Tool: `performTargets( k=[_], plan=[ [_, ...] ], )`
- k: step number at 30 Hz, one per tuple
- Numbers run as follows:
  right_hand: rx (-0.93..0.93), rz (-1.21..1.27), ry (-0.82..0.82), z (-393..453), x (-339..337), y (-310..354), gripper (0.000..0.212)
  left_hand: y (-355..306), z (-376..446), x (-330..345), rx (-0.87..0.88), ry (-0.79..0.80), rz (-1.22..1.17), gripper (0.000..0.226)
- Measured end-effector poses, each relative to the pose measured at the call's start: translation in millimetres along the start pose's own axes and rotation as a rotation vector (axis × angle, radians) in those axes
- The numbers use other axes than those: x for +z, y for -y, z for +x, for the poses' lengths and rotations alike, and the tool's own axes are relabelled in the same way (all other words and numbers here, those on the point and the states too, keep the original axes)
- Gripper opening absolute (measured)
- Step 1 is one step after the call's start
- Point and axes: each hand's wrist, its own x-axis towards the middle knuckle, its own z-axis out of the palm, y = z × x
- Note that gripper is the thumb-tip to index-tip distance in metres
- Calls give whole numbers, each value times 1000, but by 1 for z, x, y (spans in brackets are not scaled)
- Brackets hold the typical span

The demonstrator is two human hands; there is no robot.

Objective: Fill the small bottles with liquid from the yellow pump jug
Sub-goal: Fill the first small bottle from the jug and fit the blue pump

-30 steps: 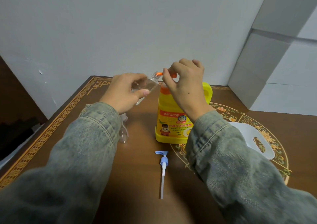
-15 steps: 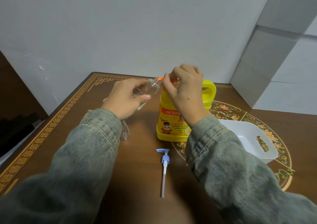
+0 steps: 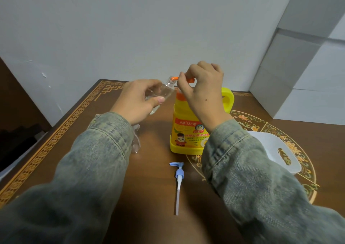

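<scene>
the left hand grips a small clear bottle, tilted with its mouth at the orange pump spout. the right hand curls round that pump head atop the yellow jug on the table.

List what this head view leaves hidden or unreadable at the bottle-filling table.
- Clear bottle: liquid level unreadable; the left hand wraps it.
- Orange pump head: mostly covered by the right hand, so the press is unclear.
- Second clear bottle on the table: largely behind the left sleeve.
- White basket: contents hidden by the right sleeve.
- Yellow jug: small print too small to read.
</scene>
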Motion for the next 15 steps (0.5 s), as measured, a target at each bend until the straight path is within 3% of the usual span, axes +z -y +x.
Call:
performTargets(
  k=[15],
  plan=[
    [-16,-27,52,-2,-1,-1,26,2,-7,3,-6,10,12,38]
  ],
)
